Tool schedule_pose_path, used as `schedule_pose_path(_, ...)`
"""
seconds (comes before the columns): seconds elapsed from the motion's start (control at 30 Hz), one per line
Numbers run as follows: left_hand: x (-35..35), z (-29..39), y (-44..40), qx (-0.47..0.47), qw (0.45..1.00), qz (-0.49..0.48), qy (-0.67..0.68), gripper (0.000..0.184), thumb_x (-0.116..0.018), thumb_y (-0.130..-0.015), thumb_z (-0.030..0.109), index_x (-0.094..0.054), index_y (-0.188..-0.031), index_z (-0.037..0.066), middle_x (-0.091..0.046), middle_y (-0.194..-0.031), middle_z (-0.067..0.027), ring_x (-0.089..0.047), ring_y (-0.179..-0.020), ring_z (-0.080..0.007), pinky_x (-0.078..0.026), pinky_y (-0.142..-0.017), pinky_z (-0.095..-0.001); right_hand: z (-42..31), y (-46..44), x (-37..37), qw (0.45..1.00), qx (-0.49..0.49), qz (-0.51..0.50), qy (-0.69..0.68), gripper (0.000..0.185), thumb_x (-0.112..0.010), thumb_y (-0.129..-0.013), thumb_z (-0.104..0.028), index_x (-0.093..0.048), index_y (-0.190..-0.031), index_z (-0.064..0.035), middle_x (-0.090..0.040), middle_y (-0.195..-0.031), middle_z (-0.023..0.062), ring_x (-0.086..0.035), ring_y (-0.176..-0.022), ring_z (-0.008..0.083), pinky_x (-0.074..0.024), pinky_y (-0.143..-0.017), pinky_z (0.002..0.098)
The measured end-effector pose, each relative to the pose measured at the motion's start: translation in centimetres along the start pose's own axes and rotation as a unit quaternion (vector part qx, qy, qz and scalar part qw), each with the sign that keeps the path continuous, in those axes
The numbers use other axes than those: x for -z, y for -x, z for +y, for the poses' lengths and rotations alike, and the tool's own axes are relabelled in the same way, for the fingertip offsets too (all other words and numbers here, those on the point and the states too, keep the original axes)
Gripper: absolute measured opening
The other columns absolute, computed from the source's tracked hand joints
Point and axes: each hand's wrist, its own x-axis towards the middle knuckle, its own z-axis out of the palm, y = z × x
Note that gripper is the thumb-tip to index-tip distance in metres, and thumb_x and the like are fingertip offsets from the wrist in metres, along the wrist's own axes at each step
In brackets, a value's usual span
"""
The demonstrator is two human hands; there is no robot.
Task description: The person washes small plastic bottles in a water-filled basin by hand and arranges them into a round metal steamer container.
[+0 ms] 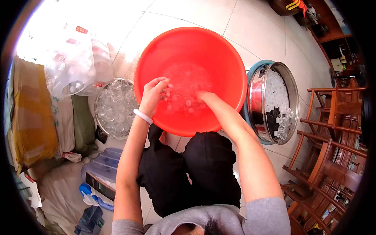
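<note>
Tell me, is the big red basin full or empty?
Partly filled: small clear pieces lie low in the red basin, while much of its upper wall shows bare.

One red basin (188, 43), one white wristband (143, 116), one metal-rimmed sieve (257, 102), clear pieces (188, 103) beyond counting

It looks like a room in a home: wooden chairs (349, 108) and a wooden unit (327, 36) stand by a pale tiled floor (258, 43), with a red basin (221, 49) and plastic bags (72, 58) about.
</note>
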Motion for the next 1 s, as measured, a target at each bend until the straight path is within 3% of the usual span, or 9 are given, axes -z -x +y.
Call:
schedule_pose_path(0.2,0.2,-0.1,-0.2,0.001,1.0,-0.01,-0.001,0.016,-0.051,-0.085,0.015,-0.054,-0.094,0.002,-0.058,-0.077,-0.0046,-0.054,-0.057,-0.009,-0.041,-0.048,-0.02,-3.7,4.7,0.1,0.988,0.045,-0.132,0.06,0.033,-0.061,-0.075,-0.03,-0.06,-0.093,-0.0024,-0.062,-0.09,0.0121,-0.06,-0.079,0.0255,-0.0467,-0.066,0.0357)
schedule_pose_path(0.33,0.1,0.0,-0.1,0.003,1.0,-0.012,-0.015,0.016,-0.053,-0.085,0.016,-0.054,-0.093,0.002,-0.059,-0.078,-0.0039,-0.054,-0.057,-0.008,-0.04,-0.047,-0.0191,-5.6,7.4,3.3,0.955,-0.022,-0.235,-0.179,0.032,-0.063,-0.075,-0.034,-0.062,-0.082,-0.0021,-0.062,-0.077,0.0071,-0.056,-0.059,0.0158,-0.0418,-0.047,0.0284)
schedule_pose_path(0.37,0.1,0.0,0.0,0.0,1.0,-0.009,-0.015,0.016,-0.053,-0.085,0.016,-0.054,-0.093,0.002,-0.059,-0.078,-0.0039,-0.054,-0.057,-0.008,-0.04,-0.047,-0.0191,-5.8,7.9,3.9,0.956,-0.02,-0.234,-0.176,0.032,-0.063,-0.075,-0.034,-0.062,-0.082,-0.0021,-0.062,-0.077,0.0071,-0.056,-0.059,0.0158,-0.0418,-0.047,0.0284)
schedule_pose_path(0.47,0.1,0.1,0.1,0.021,0.999,-0.03,-0.031,0.019,-0.053,-0.084,0.017,-0.054,-0.095,0.001,-0.059,-0.079,-0.0048,-0.055,-0.059,-0.009,-0.043,-0.048,-0.0204,-6.4,9.4,5.5,0.887,0.014,-0.173,-0.428,0.03,-0.063,-0.076,-0.036,-0.061,-0.079,-0.0055,-0.059,-0.071,0.0042,-0.051,-0.053,0.0107,-0.0339,-0.04,0.0241)
schedule_pose_path(0.57,-0.2,-0.4,0.1,0.058,0.988,-0.077,-0.121,0.027,-0.055,-0.084,0.021,-0.054,-0.101,0.0,-0.058,-0.084,-0.0073,-0.058,-0.069,-0.0134,-0.051,-0.055,-0.0258,-7.4,10.7,6.5,0.711,0.115,-0.093,-0.687,0.025,-0.056,-0.084,-0.028,-0.057,-0.088,-0.0038,-0.057,-0.072,0.005,-0.051,-0.054,0.0105,-0.0347,-0.039,0.0228)
schedule_pose_path(0.67,-0.8,0.3,0.7,0.065,0.993,-0.068,-0.075,0.027,-0.054,-0.086,0.022,-0.054,-0.101,0.0,-0.058,-0.087,-0.0078,-0.058,-0.072,-0.0151,-0.051,-0.056,-0.027,-9.1,12.0,7.3,0.685,0.122,0.016,-0.718,0.022,-0.052,-0.085,-0.024,-0.056,-0.088,-0.0026,-0.056,-0.075,0.0052,-0.052,-0.057,0.011,-0.0386,-0.042,0.0235)
schedule_pose_path(0.8,-0.3,0.0,0.2,0.047,0.995,-0.064,-0.055,0.027,-0.052,-0.086,0.02,-0.053,-0.101,-0.001,-0.058,-0.084,-0.0077,-0.059,-0.071,-0.0162,-0.051,-0.056,-0.0276,-10.0,12.6,7.6,0.675,0.128,0.032,-0.726,0.02,-0.052,-0.086,-0.022,-0.056,-0.089,-0.0029,-0.057,-0.076,0.0055,-0.054,-0.06,0.0108,-0.0414,-0.045,0.0223)
schedule_pose_path(0.87,-0.2,0.0,0.1,0.042,0.997,-0.045,-0.045,0.025,-0.052,-0.087,0.018,-0.053,-0.102,-0.001,-0.058,-0.088,-0.0093,-0.059,-0.072,-0.0164,-0.052,-0.057,-0.0281,-10.7,13.7,8.3,0.617,0.144,0.016,-0.773,0.017,-0.053,-0.085,-0.02,-0.056,-0.089,-0.0036,-0.057,-0.076,0.0052,-0.054,-0.059,0.01,-0.0406,-0.045,0.0218)
schedule_pose_path(1.0,0.2,-0.4,-0.3,0.02,0.999,-0.028,-0.018,0.025,-0.055,-0.085,0.015,-0.053,-0.102,-0.002,-0.059,-0.089,-0.01,-0.059,-0.072,-0.0168,-0.051,-0.057,-0.0276,-8.4,14.1,9.9,0.641,0.208,0.005,-0.738,0.014,-0.054,-0.084,-0.017,-0.056,-0.09,-0.0035,-0.057,-0.077,0.0063,-0.055,-0.063,0.0124,-0.0433,-0.049,0.0238)
